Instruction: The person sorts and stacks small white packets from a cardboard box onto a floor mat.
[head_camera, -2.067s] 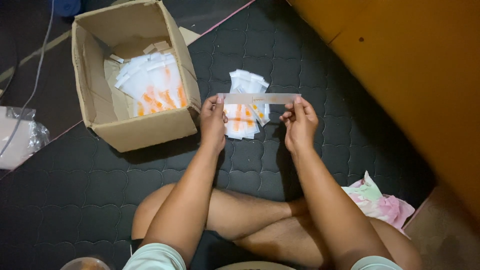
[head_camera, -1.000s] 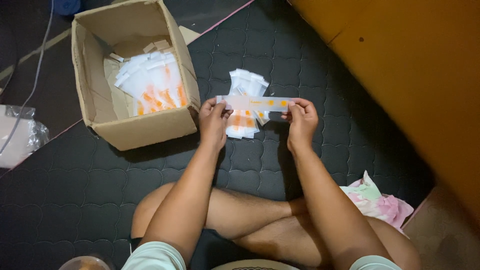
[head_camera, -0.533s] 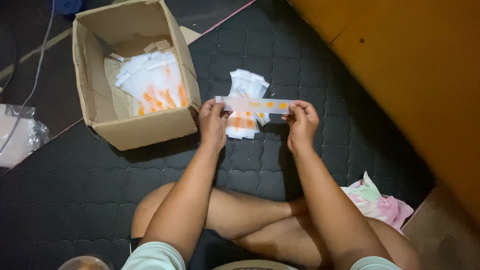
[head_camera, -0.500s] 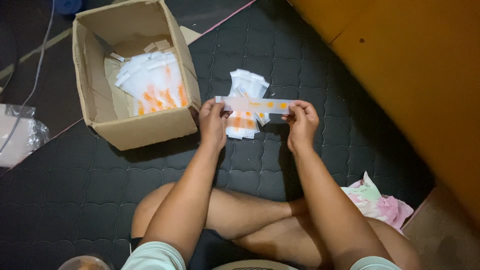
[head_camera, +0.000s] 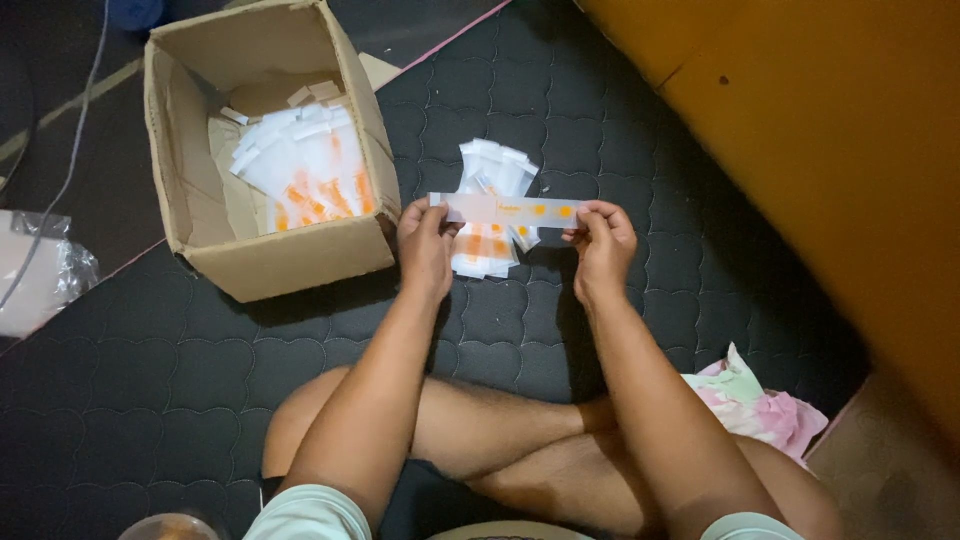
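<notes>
Since earlier frames, I see the clear strip (head_camera: 510, 209) turned to show its orange marks. My left hand (head_camera: 425, 245) and right hand (head_camera: 603, 240) pinch its ends above the pile of packets (head_camera: 490, 250), right of the cardboard box (head_camera: 265, 150). Folding or sealing seems the step; next calls for even, level grip.

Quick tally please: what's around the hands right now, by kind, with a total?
Cardboard box: 1
Stack of white and orange pouches in the box: 1
Pile of pouches on the dark mat: 1
Single pouch held flat between the left hand and right hand, pouch at: 1
Crumpled pink and green cloth: 1
Clear plastic bag at the left edge: 1
Total: 6
</notes>
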